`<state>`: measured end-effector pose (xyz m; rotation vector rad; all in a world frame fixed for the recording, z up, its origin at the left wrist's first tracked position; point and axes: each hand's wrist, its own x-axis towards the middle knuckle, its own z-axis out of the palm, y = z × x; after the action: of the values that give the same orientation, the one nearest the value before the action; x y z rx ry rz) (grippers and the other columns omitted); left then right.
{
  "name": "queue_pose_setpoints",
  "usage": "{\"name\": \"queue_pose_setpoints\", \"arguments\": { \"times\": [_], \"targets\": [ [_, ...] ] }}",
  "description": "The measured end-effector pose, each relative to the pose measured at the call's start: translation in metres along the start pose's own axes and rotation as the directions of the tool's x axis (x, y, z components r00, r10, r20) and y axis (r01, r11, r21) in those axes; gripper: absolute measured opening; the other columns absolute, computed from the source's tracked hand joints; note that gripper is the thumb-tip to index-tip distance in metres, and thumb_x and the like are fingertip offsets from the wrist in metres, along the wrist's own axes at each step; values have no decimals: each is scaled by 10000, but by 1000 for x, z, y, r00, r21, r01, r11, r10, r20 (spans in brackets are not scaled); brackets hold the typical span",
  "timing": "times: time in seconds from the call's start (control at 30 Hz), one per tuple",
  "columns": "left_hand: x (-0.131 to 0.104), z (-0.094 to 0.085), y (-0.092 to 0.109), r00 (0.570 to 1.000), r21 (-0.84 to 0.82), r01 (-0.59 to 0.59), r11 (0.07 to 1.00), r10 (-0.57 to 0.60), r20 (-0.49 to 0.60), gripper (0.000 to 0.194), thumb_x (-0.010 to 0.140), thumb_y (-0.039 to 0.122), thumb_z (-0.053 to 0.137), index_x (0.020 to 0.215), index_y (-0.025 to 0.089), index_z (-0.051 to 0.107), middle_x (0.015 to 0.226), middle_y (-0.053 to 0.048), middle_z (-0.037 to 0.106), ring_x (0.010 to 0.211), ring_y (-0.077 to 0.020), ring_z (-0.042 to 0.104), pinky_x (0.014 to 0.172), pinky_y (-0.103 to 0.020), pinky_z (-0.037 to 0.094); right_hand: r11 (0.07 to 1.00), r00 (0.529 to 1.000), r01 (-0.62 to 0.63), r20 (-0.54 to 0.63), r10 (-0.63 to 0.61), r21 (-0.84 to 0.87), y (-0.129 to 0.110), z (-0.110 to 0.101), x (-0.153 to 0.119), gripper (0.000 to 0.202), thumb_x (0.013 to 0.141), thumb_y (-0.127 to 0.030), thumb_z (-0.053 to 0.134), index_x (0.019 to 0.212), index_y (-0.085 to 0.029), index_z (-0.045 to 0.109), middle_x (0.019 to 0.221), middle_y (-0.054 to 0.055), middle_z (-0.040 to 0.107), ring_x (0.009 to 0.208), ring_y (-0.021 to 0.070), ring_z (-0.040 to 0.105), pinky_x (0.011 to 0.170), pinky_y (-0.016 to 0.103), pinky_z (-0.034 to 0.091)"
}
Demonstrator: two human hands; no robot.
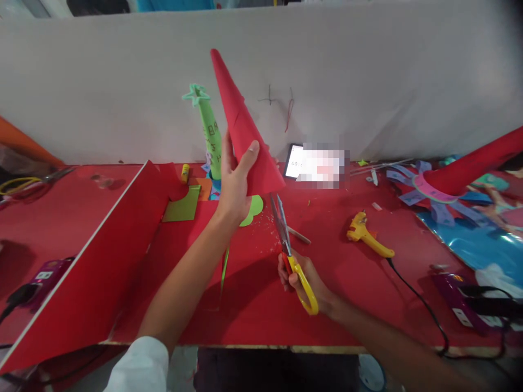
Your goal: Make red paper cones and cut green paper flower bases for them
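Observation:
My left hand (239,182) grips a tall red paper cone (249,136) near its wide lower end, with the tip leaning up and to the left. Below and to the right, my right hand (304,275) holds a pair of scissors (288,245) with yellow and red handles. Their blades point upward, parted slightly, close under the cone's lower edge; whether they touch it I cannot tell. Behind the cone stands a green cone (210,139) with a pale green star on top. A light green scalloped paper piece (252,211) lies beneath my left hand.
A yellow glue gun (370,237) with a black cord lies at right. A red board (85,267) rises at left, beside a green paper square (182,206). A lit phone (294,163) leans on the back wall. Another red cone (478,163) and a purple power strip (461,302) are at far right.

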<state>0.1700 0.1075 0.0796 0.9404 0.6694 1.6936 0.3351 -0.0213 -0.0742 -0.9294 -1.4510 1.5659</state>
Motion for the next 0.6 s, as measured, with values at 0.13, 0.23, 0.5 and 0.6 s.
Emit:
{"name": "queue_pose_setpoints", "arguments": {
  "times": [0.13,0.23,0.5,0.6],
  "targets": [
    [2,-2,3,999,-6,-33,999,33,12,720,1006,395,762,1630,493,416,1167,14,812,1274,-333,742,1052,-542,628,997,1000,27,-8,-28,-68,-1,-2,0,774,805,-1002,601,898,-236,542,676,-45,506,549,117,479,485,243,397],
    [-1,0,1,998,-22,-33,999,34,53,810,1001,362,759,1684,488,342,1156,0,803,1240,-332,760,1019,-518,644,995,998,46,-37,-49,-91,2,-4,1,775,803,-1006,597,880,-237,548,646,-49,519,518,111,472,480,248,392],
    [-6,3,-15,994,-13,-41,999,42,104,862,965,403,797,1693,457,338,1284,-56,758,1226,-276,758,1008,-408,650,998,995,21,-92,-27,-59,-2,-5,2,783,761,-1006,647,850,-233,557,618,-49,554,485,102,492,460,240,389],
    [-6,2,-17,994,-21,-45,999,47,103,838,974,373,788,1689,451,359,1368,-57,735,1234,-272,749,1017,-406,648,1000,996,-5,-88,4,-10,-3,-3,2,764,756,-980,688,846,-232,558,589,-58,550,460,96,486,443,231,402]
  ]
}}
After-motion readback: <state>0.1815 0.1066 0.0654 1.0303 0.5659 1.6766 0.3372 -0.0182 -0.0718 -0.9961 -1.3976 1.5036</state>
